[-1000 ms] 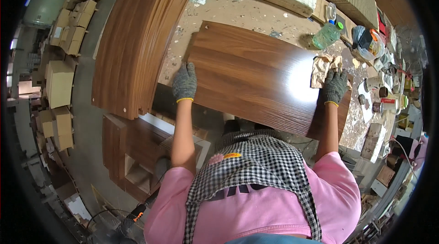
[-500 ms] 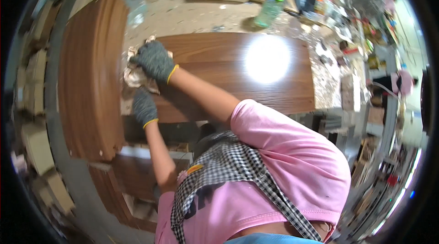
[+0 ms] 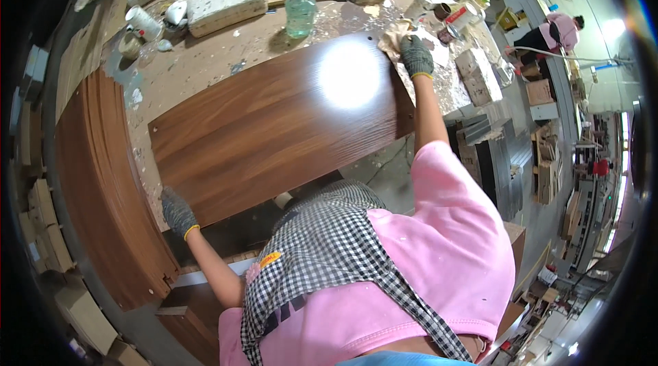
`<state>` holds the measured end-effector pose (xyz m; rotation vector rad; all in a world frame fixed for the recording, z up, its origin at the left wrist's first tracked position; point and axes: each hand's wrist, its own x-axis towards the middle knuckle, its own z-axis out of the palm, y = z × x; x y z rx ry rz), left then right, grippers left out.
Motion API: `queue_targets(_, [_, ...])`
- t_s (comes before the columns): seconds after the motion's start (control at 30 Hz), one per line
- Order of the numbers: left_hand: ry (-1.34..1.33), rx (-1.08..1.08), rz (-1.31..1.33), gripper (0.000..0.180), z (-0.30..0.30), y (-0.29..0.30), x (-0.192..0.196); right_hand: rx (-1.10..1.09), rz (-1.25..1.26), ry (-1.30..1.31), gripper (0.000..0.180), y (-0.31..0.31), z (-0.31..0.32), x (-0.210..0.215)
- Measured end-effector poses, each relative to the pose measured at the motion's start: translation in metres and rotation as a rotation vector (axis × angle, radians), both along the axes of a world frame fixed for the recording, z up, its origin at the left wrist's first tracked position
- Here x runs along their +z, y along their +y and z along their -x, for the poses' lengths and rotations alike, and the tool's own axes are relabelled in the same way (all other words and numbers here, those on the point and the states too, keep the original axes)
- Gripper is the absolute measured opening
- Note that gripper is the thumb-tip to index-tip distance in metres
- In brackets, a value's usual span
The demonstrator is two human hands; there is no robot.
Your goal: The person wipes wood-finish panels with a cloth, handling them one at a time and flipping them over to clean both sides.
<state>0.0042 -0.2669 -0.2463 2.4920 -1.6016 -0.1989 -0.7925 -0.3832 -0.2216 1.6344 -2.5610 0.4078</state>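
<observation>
A brown wood-grain board (image 3: 253, 140) lies flat on the worktable, with a bright light glaring on its right half. At its far right corner my right hand (image 3: 417, 56), in a dark grey knitted glove with a yellow cuff, is closed on a crumpled beige rag (image 3: 395, 38). The rag lies over the board's right end. My left hand (image 3: 178, 212), gloved the same way, grips the board's near left corner. Its fingers run along the left edge, and the thumb is hard to make out.
Stacked brown panels (image 3: 103, 188) stand at the left. Behind the board are a green-capped bottle (image 3: 300, 13), a white paint-spattered block (image 3: 226, 3) and a white cup (image 3: 142, 23). Tins (image 3: 449, 31) and another pale block (image 3: 478, 76) sit at the right. Another person (image 3: 558, 33) is far off right.
My right hand has carried the rag from the board's left end to its far right corner. My left hand stays by the near left corner. The view has turned, so the board appears tilted.
</observation>
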Motion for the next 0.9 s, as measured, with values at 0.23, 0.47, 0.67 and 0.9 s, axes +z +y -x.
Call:
queue_targets(0.23, [-0.128, -0.119, -0.063, 0.045, -0.062, 0.002, -0.066, 0.865, 0.298, -0.165, 0.031, 0.159, -0.312, 0.043])
queue_targets(0.47, [0.195, 0.078, 0.034, 0.047, -0.014, -0.011, -0.023, 0.097, 0.369, 0.257, 0.038, 0.215, -0.125, 0.010])
queue_targets(0.67, [-0.094, -0.154, 0.183, 0.049, -0.090, 0.015, -0.064, 0.053, 0.214, 0.533, 0.032, 0.227, -0.007, -0.045])
queue_targets(0.9, [0.160, -0.372, -0.288, 0.059, -0.047, -0.033, 0.065, 0.434, 0.170, -0.055, 0.046, 0.213, -0.175, 0.065])
